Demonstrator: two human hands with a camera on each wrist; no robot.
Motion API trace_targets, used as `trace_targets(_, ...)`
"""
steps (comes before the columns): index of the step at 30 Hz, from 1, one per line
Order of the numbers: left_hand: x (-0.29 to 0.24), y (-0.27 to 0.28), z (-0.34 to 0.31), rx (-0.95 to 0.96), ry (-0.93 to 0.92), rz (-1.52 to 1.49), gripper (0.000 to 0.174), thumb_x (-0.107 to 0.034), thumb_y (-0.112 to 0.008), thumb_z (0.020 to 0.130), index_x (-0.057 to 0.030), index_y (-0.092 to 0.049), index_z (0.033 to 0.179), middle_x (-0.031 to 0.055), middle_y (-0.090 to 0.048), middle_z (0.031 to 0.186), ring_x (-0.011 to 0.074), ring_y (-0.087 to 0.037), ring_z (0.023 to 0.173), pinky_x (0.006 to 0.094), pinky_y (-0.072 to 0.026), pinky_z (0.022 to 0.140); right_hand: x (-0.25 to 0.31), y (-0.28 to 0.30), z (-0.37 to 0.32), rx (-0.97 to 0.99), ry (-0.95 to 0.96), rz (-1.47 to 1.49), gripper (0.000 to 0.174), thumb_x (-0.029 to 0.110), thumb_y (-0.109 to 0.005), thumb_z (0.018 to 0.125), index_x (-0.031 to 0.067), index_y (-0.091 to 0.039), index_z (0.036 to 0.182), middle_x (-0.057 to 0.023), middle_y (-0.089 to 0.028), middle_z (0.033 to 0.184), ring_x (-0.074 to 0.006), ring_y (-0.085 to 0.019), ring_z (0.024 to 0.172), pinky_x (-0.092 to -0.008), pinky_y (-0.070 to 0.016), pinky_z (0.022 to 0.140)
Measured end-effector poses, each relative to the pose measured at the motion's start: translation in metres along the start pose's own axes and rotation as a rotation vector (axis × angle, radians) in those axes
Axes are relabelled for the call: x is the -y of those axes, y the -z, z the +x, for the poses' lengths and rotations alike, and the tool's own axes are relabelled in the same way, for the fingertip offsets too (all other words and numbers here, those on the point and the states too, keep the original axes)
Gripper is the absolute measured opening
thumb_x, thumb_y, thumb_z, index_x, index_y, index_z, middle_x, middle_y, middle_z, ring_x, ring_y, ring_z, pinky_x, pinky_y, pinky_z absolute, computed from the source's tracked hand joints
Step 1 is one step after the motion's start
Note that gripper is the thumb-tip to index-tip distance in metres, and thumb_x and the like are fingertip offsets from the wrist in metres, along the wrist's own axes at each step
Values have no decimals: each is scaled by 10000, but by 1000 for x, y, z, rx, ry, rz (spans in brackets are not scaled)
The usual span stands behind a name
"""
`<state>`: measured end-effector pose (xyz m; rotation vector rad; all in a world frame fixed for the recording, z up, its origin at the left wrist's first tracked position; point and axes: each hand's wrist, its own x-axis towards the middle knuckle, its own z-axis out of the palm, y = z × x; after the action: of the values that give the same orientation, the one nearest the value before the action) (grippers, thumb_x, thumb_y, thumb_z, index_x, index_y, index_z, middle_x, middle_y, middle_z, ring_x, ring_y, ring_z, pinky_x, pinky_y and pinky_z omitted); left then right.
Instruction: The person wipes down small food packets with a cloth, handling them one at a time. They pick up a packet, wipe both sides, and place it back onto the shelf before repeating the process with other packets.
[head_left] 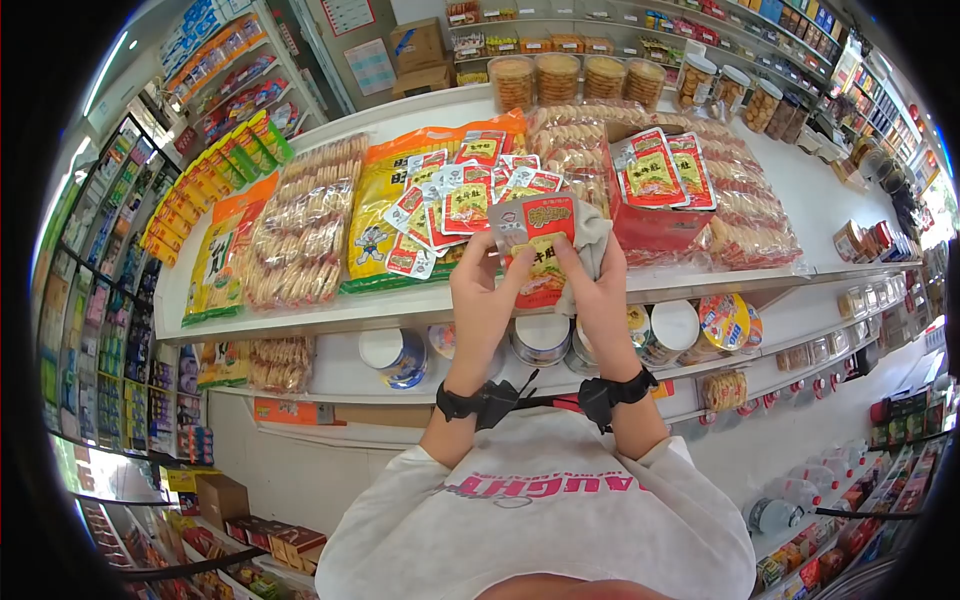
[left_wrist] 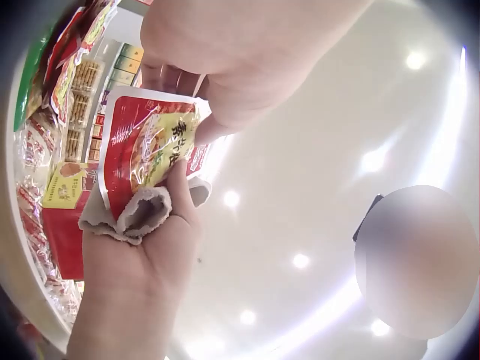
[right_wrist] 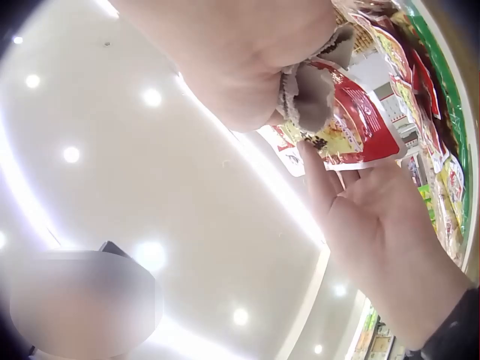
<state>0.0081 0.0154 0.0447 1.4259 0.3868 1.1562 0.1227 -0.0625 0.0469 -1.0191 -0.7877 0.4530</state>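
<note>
Both hands hold a red and white snack packet [head_left: 541, 281] above the counter's front edge. The left hand [head_left: 484, 290] pinches its left side, thumb on the front. With the thumb on the packet's right side, the right hand [head_left: 600, 292] also grips a grey cloth [head_left: 592, 240] against it. In the left wrist view the cloth [left_wrist: 142, 215] lies bunched at the packet's [left_wrist: 139, 142] lower edge; in the right wrist view it [right_wrist: 311, 96] is partly under the fingers. A loose pile of similar packets [head_left: 467, 203] lies just behind the left hand.
A red box [head_left: 655, 226] with more packets stands right of the hands. Bagged round crackers [head_left: 308, 220] and yellow bags [head_left: 378, 202] cover the counter [head_left: 300, 324]. Clear jars [head_left: 556, 82] line the back, and tubs [head_left: 393, 352] sit on the shelf below.
</note>
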Motion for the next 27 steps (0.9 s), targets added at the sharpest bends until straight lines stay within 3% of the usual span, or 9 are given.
trace_targets(5,-19,3,-2,68,175,-134,249,-4,-711,902,19,-627,1135,48,-642,1080,112,-591,1004,274,-468,897,8,11,-1,82,-101,-139,314,179,-730,931,7,-622,1171,-52,-688,1043,-105,-625,924,-287,-505,814)
trace_targets(13,-2,5,-1,138,119,-85,313,12,-719,882,30,-619,1178,60,-627,1128,139,-588,1068,309,-473,936,-2,17,-1,62,-34,-236,238,194,-748,914,-19,-703,1009,-71,-718,874,-110,-635,835,-304,-506,741)
trace_targets(16,-1,-9,-1,18,-45,124,458,6,-725,877,31,-552,1300,91,-615,1210,165,-579,1142,334,-455,1002,-6,8,2,-26,12,-125,281,194,-723,932,-27,-675,1099,-102,-723,989,-122,-638,826,-314,-505,726)
trace_targets(17,-3,-14,-1,-42,-132,217,517,4,-729,874,30,-523,1348,102,-609,1242,174,-575,1168,341,-449,1022,-5,5,1,-20,30,-173,311,166,-698,936,-33,-640,1168,-131,-692,1089,-157,-637,917,-324,-500,789)
trace_targets(19,0,-16,-3,76,-102,126,627,-151,-634,978,11,-347,1511,150,-494,1442,211,-499,1308,351,-389,1103,3,-2,0,-8,77,-274,404,109,-649,942,-45,-570,1307,-191,-631,1288,-228,-634,1099,-346,-489,915)
trace_targets(21,2,-19,-9,126,-27,-56,624,-291,-544,1047,3,-303,1541,152,-431,1505,226,-453,1361,346,-355,1134,5,-14,-7,153,303,-404,518,94,-593,940,-53,-452,1416,-221,-477,1450,-303,-483,1311,-403,-374,1071)
trace_targets(22,-5,-14,-16,215,144,-75,732,-538,-322,1070,-10,-232,1569,135,-313,1598,240,-377,1428,345,-297,1175,6,-18,-9,235,413,-466,577,87,-565,939,-58,-393,1470,-237,-400,1531,-340,-407,1417,-432,-317,1149)
trace_targets(25,5,-14,-20,138,215,-330,804,-623,-216,1048,-14,-213,1572,105,-308,1606,227,-358,1442,364,-270,1194,10,-21,-11,343,482,-671,641,119,-525,931,-70,-319,1508,-249,-266,1601,-397,-164,1520,-507,-100,1228)
trace_targets(27,13,-7,-17,176,309,-363,844,-665,-156,1025,-18,-242,1560,93,-353,1575,221,-361,1437,380,-264,1199,6,-18,-5,314,501,-843,613,155,-517,945,-72,-351,1490,-246,-262,1603,-398,-189,1513,-537,-107,1220)
